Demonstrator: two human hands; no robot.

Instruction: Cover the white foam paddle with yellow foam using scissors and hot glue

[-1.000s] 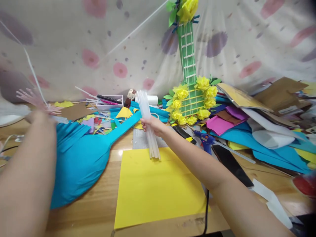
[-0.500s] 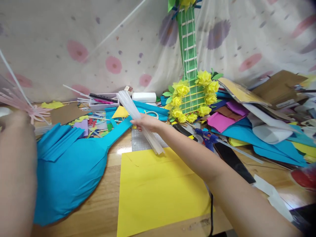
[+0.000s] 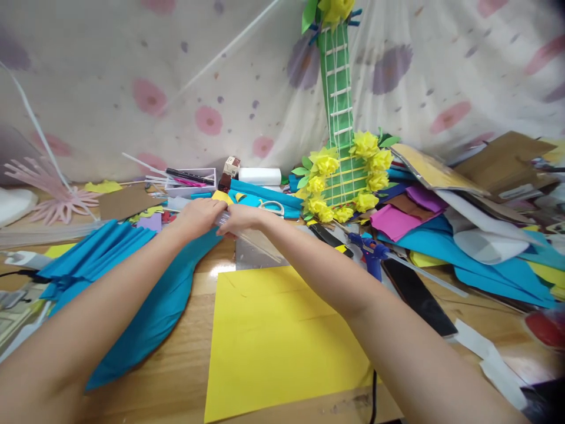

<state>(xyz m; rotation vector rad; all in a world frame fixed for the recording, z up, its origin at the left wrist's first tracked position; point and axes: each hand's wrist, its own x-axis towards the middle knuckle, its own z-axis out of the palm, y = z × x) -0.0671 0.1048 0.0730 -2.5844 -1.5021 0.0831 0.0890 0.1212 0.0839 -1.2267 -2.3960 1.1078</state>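
Right hand (image 3: pixel 242 219): fingers closed around a bundle of clear sticks (image 3: pixel 223 218), which slants between the two hands, its lower end emerging beneath the right fingers. Left hand (image 3: pixel 200 219): fingers bent against the upper end of the same bundle; whether they grip it cannot be determined.

Containers: just beyond the left fingers and to their left stands an open box (image 3: pixel 176 191), pale and rectangular. It contains black pens (image 3: pixel 189 175) and a slim pink item; further contents are too small to identify. Beyond the fingers, near the box's right end, is a small brown-and-white carton (image 3: pixel 231 166), contents hidden.

Materials: to the left of and below the left fingers, partly behind the forearm, lies a blue paper-covered form (image 3: pixel 145 335), rounded and wrinkled, its narrow neck running up towards the fingers. Pleated blue paper (image 3: pixel 101 247) overlaps its far side. Nearer the person than the right fingers, a smooth yellow sheet (image 3: pixel 282 341) lies flat, faintly creased. Right of and beyond the fingers stands a green guitar-shaped model (image 3: pixel 344 176) with white strings and crumpled yellow flowers (image 3: pixel 365 144). A blue glue gun (image 3: pixel 372 250) lies well to their right.
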